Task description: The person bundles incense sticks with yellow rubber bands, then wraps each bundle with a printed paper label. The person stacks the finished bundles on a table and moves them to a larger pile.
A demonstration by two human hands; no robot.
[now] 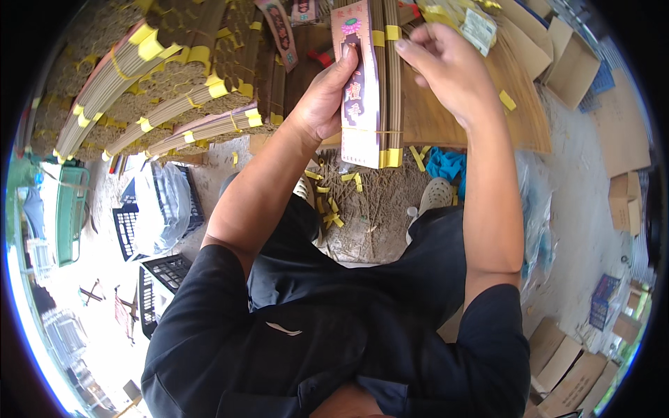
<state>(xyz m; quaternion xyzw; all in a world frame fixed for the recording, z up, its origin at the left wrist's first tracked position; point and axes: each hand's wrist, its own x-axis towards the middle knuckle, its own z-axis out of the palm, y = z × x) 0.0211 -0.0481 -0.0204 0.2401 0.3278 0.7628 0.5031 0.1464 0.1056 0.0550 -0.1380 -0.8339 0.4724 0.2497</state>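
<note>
My left hand (326, 99) grips a flat bundle of brown incense sticks (392, 99), its thumb pressing on a long printed paper label (360, 141) laid along the left part. Yellow paper bands (393, 32) wrap the bundle near the top and at the lower end, and a thin rubber band (394, 131) crosses it lower down. My right hand (441, 62) is beside the bundle's upper right edge, fingers half bent and apart, with nothing visible in it. Whether its thumb touches the sticks is unclear. The bundle's underside is hidden.
Banded incense bundles (172, 78) are piled high at the left of the wooden table (444, 125). More labels (282, 34) lie beyond my left hand. Yellow paper scraps (332, 214) litter the floor. Black plastic crates (162, 277) stand left, cardboard boxes (569, 62) right.
</note>
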